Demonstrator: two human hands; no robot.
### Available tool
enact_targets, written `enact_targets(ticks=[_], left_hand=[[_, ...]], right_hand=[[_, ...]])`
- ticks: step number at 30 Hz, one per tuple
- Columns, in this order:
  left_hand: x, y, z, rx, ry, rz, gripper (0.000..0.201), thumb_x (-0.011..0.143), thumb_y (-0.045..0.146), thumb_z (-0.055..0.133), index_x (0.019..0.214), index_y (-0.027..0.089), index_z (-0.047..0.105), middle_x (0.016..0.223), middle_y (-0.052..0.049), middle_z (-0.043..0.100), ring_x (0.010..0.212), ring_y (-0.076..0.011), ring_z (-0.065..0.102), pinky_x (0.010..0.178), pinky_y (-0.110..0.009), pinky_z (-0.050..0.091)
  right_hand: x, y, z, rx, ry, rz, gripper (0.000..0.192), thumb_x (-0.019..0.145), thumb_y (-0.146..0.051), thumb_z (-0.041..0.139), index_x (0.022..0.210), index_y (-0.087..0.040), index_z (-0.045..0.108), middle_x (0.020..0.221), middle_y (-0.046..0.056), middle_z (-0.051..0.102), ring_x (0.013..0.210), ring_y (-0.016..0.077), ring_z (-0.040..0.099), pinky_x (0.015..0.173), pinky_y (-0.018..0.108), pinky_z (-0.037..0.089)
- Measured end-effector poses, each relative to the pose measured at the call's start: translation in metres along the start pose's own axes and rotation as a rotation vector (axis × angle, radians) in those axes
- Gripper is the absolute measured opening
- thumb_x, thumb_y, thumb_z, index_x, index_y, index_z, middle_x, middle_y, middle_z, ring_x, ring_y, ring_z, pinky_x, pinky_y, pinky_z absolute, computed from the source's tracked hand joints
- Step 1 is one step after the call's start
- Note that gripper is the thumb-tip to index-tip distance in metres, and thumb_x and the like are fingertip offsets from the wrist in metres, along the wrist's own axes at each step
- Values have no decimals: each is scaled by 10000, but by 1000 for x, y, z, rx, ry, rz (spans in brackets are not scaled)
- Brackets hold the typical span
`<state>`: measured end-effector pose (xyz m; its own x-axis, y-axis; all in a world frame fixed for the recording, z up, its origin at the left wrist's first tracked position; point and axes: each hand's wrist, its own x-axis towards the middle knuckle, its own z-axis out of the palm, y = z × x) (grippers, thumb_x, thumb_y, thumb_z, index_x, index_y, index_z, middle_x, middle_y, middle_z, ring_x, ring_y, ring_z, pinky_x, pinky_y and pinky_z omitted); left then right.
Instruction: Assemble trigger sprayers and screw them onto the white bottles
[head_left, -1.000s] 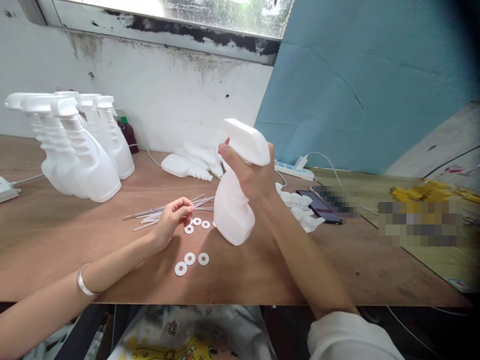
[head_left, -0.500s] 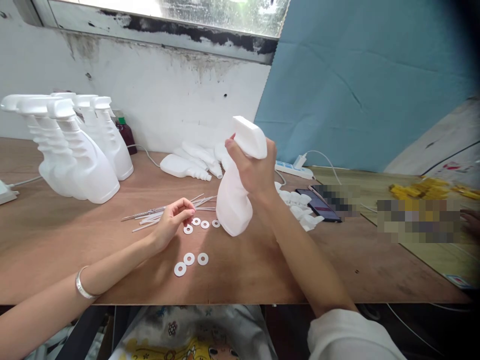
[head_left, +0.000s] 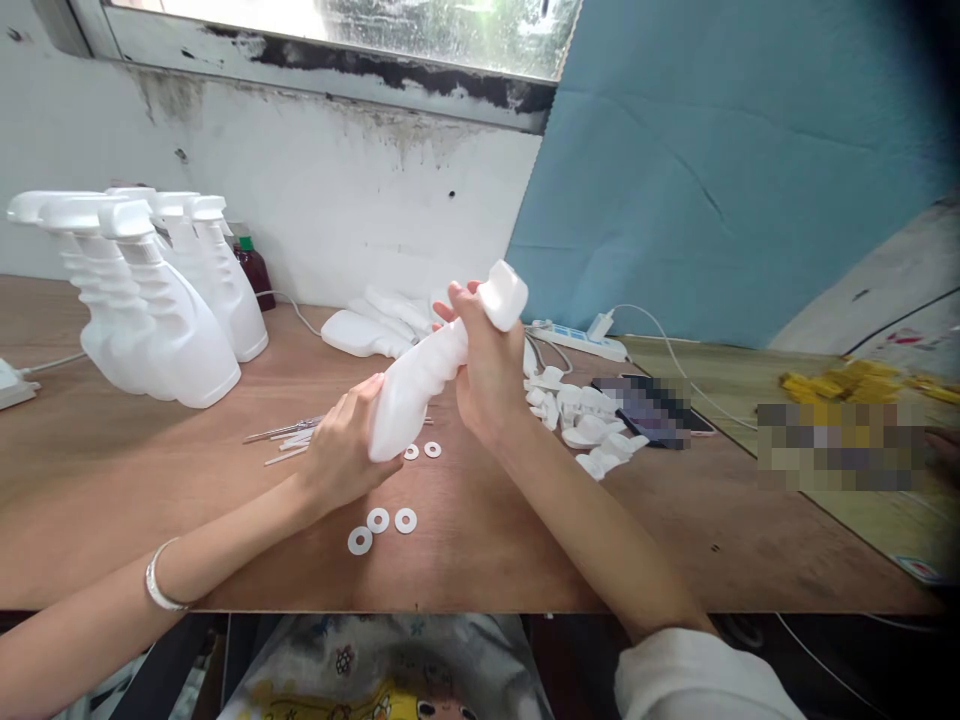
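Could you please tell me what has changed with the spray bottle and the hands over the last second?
The spray bottle, upright in the right hand earlier, is now tilted with its base down to the left. The left hand left the washers and took hold of the bottle's base. The right hand keeps its grip near the trigger head. The finished bottles and table are unchanged.

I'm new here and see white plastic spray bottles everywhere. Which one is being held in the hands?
The tilted white plastic spray bottle at the centre: left hand on its base, right hand at its neck. The others stand at the left or lie by the wall.
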<state>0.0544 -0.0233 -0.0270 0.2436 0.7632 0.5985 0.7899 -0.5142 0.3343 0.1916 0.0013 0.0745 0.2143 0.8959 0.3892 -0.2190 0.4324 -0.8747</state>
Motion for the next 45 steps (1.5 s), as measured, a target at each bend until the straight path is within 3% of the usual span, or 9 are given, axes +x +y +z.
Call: enact_targets(ticks=[2,5,10,12,16,21,25,30,45], left_hand=[[5,-2,-7,28,-24,-52,699,673,261,580,1293,209,259,1222,-97,494,1063,-280,509,804,-362,453],[18,-15,-20,69,63,-51,653,684,241,558,1283,207,301,1232,-81,497,1048,-257,527,812,-331,454],[49,-68,-33,118,191,-72,643,695,275,591,1285,228,339,1181,-36,543,968,-227,563,818,-293,435],[58,-94,-32,139,201,-205,594,700,315,608,1249,233,395,1036,-19,620,869,-226,596,755,-289,446],[65,-139,-18,96,223,-491,595,693,402,632,1215,202,430,1075,-53,609,991,-263,557,806,-313,429],[66,-173,0,93,241,-605,578,709,417,623,1186,143,449,1080,-114,600,993,-281,551,799,-341,430],[71,-187,0,110,227,-654,580,687,428,642,1160,140,472,1091,-111,598,1002,-269,547,798,-319,426],[73,-197,-2,145,188,-721,587,672,476,631,1094,85,516,1078,-152,602,984,-288,555,764,-316,431],[67,-207,8,265,186,-872,640,655,538,588,1011,8,532,1052,-256,549,986,-355,519,769,-376,410]], right_hand=[[-2,1,-1,-4,-92,-13,371,690,-302,606,986,-222,398,1033,33,489,978,155,546,791,281,483],[-2,4,-1,-37,-242,3,435,653,-260,638,1016,-234,400,1084,41,484,1027,179,510,805,312,485],[-1,13,1,-162,-331,128,654,614,-256,667,1171,-244,323,1252,86,382,1094,224,476,870,400,457],[-1,18,0,-201,-384,168,612,643,-269,641,1172,-239,335,1241,87,395,1053,209,508,871,399,454],[-4,29,-11,-308,-463,168,487,688,-276,595,1126,-246,384,1183,67,452,925,163,560,793,353,480],[-13,52,-41,-428,-575,194,382,712,-255,560,1066,-226,419,995,37,556,731,118,572,672,294,473],[-23,70,-65,-428,-556,232,277,728,-230,517,993,-195,446,873,25,582,674,114,570,624,271,459],[-32,78,-81,-542,-454,122,206,739,-192,483,944,-187,468,842,19,585,657,104,545,601,245,432],[-41,87,-89,-678,-497,-3,139,758,-185,462,895,-187,483,812,20,603,649,103,555,585,239,448]])
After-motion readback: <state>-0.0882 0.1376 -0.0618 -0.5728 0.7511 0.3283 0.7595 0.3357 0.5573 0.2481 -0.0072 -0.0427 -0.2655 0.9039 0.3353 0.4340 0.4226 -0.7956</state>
